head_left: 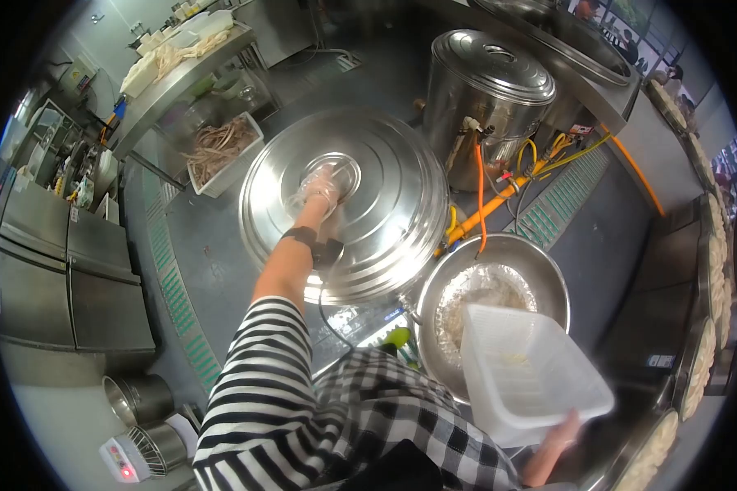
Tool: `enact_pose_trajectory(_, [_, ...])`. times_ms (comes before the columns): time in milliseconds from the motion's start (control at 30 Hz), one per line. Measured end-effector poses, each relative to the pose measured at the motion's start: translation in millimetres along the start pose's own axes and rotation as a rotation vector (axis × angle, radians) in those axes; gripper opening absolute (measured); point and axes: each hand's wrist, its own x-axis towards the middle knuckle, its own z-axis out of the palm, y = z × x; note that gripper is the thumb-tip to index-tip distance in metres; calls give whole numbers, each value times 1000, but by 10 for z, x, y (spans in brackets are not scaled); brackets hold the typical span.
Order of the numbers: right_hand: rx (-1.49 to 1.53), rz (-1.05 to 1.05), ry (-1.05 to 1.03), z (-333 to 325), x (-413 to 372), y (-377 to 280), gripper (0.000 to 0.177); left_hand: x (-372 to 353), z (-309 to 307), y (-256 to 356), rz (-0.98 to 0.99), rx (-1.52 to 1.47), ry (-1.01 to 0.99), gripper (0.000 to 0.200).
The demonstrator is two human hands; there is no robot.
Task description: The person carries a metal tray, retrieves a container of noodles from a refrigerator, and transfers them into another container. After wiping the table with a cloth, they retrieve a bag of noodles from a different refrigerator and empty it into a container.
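Note:
My left hand (321,190), in a clear plastic glove, is closed on the handle at the centre of a large round steel lid (385,196). A strap with a dark device and a cable is round that wrist. Low on the right, my right hand (558,440) grips the near edge of a white plastic basket (532,376). The basket is tilted over a steel bowl (551,282), which holds cloudy, foamy liquid. Part of the right hand is hidden by the basket.
A tall lidded steel pot (487,106) stands at the back, with an orange hose (481,196) running to the bowl. A white bin (217,182) of brownish strips is under the left table. Steel cabinets (33,286) line the left; dough-like pieces (696,385) lie on trays at right.

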Motion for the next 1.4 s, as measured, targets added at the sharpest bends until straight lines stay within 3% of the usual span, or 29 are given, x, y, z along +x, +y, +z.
enact_pose_trajectory(67, [27,-115,-119,-39,46,-165,44,-223,-197,92,68,-7,-96,39])
enact_pose_trajectory(200, [-48,-238,-156,-436,366,-283,43,-422,-47,79,59,38,-57,44])
enact_pose_trajectory(300, [-89,-309,-221,-339,161,-623,44,-655,-34,169,-76,-154,-31,50])
enact_pose_trajectory(367, [123,-204,-516,-62,-197,-988,43,-962,-10,153,144,-226,322,48])
enact_pose_trajectory(500, [189,-230,-460,283,-799,-1704,43,-2043,119,157,469,-531,384,38])
enact_pose_trajectory(533, [187,-283,-470,321,-899,-1856,43,-2556,151,78,360,-747,151,37])
enact_pose_trajectory(567, [178,-353,-485,360,-977,-1996,42,-2857,-128,112,293,-572,38,37])
enact_pose_trajectory(633, [170,-493,-514,475,-1189,-2229,41,-3172,-278,-24,206,-885,-219,34])
enact_pose_trajectory(733, [163,-694,-558,707,-1555,-2547,40,-3363,-325,-305,85,-1082,-304,36])
enact_pose_trajectory(867, [192,-907,-650,1300,-2222,-2686,38,-3344,-872,-748,-48,-1383,-436,43])
enact_pose_trajectory(967, [218,-971,-773,1912,-2811,-2593,37,-3431,-1236,-1252,-191,-1570,-424,49])
enact_pose_trajectory(1033, [225,-975,-874,2341,-3303,-2355,36,-3516,-1336,-1643,-182,-1588,-420,59])
enact_pose_trajectory(1100, [193,-929,-991,2782,-3842,-2022,35,-3573,-1450,-1947,-175,-1977,-656,65])
enact_pose_trajectory(1167, [134,-631,-1449,3187,-4611,-1541,29,-3565,-1664,-2221,-143,-2143,-655,61])
enact_pose_trajectory(1233, [179,-388,-1655,3509,-5295,-982,24,-3429,-1822,-2498,-74,-2326,-364,54])
enact_pose_trajectory(1267, [81,-461,-1778,3710,-5495,-694,22,-3281,-1576,-2778,-224,-2418,-196,48])
enact_pose_trajectory(1300, [-16,-533,-1903,3863,-5650,-404,19,-3194,-1373,-3057,-235,-2422,-154,48])
enact_pose_trajectory(1400, [-97,-499,-1895,3937,-6161,262,22,-3164,-1245,-3768,-551,-2466,156,36])
